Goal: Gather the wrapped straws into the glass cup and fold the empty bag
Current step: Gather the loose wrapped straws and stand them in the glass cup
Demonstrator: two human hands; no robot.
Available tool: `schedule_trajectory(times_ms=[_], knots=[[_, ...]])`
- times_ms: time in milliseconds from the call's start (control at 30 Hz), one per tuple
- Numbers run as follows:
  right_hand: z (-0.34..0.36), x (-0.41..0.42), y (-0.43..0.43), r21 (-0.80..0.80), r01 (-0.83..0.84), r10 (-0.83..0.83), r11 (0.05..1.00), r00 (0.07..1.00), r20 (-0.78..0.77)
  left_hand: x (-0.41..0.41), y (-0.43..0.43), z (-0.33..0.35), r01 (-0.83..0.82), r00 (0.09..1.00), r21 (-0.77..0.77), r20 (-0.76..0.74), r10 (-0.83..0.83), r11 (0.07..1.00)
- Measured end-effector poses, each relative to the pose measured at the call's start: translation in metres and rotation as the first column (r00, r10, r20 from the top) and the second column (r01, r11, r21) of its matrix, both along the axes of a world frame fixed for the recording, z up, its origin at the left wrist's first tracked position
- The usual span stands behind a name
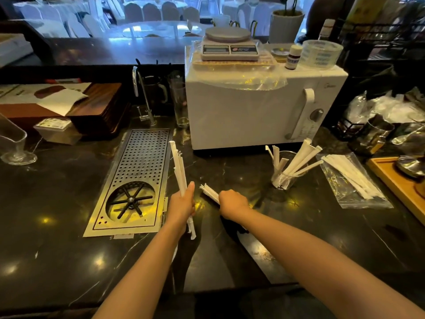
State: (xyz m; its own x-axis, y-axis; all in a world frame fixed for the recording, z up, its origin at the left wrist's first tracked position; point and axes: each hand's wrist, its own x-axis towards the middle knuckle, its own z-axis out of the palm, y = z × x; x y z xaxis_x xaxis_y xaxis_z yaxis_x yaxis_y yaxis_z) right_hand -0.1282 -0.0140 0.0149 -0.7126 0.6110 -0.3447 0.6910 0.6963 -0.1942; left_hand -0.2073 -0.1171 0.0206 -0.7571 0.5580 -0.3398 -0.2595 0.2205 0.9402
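Observation:
My left hand (181,204) grips a bundle of white paper-wrapped straws (178,164) held nearly upright, tips pointing away from me over the dark counter. Just to its right, my right hand (233,202) is closed around a second bunch of wrapped straws (209,192) whose ends stick out to the left. A short glass cup (285,180) stands right of centre, in front of the microwave, with several wrapped straws (301,157) leaning out of it. Farther right lies a clear plastic bag (365,199) flat on the counter, still holding several wrapped straws (349,176).
A perforated metal rinser tray (138,178) is set into the counter at left. A white microwave (253,111) with a scale on top stands behind the cup. A wooden tray (391,178) sits at far right, a glass pitcher (13,143) at far left.

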Motion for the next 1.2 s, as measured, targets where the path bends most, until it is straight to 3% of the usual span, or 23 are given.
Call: schedule_trajectory(times_ms=[133, 267, 400, 533, 800, 933, 1100, 1200], knots=[[0.0, 0.005, 0.001, -0.049, 0.063, -0.063, 0.997, 0.998, -0.01, -0.003, 0.006, -0.003, 0.025, 1.0, -0.004, 0.002, -0.025, 1.0], [0.006, 0.01, 0.01, -0.275, 0.176, -0.219, 0.945, 0.967, -0.132, -0.003, 0.016, -0.005, 0.063, 0.998, 0.035, 0.021, -0.064, 0.997], [0.025, 0.017, 0.015, -0.53, 0.155, -0.397, 0.834, 0.835, -0.381, 0.003, 0.031, -0.003, 0.1, 0.994, 0.085, 0.036, -0.103, 0.991], [0.052, 0.025, 0.016, -0.697, 0.052, -0.512, 0.715, 0.718, -0.471, 0.01, 0.048, 0.003, 0.144, 0.987, 0.135, 0.052, -0.152, 0.98], [0.063, 0.043, 0.021, -0.766, -0.028, -0.582, 0.643, 0.632, -0.511, 0.032, 0.072, 0.018, 0.194, 0.977, 0.242, 0.045, -0.21, 0.951], [0.063, 0.051, 0.025, -0.689, -0.036, -0.497, 0.724, 0.665, -0.557, 0.047, 0.083, 0.027, 0.197, 0.977, 0.275, 0.023, -0.211, 0.941], [0.058, 0.058, 0.03, -0.684, -0.004, -0.53, 0.73, 0.629, -0.569, 0.069, 0.097, 0.031, 0.183, 0.982, 0.272, -0.003, -0.189, 0.945], [0.054, 0.062, 0.034, -0.621, -0.007, -0.472, 0.784, 0.643, -0.603, 0.076, 0.1, 0.031, 0.207, 0.973, 0.301, 0.036, -0.228, 0.931]])
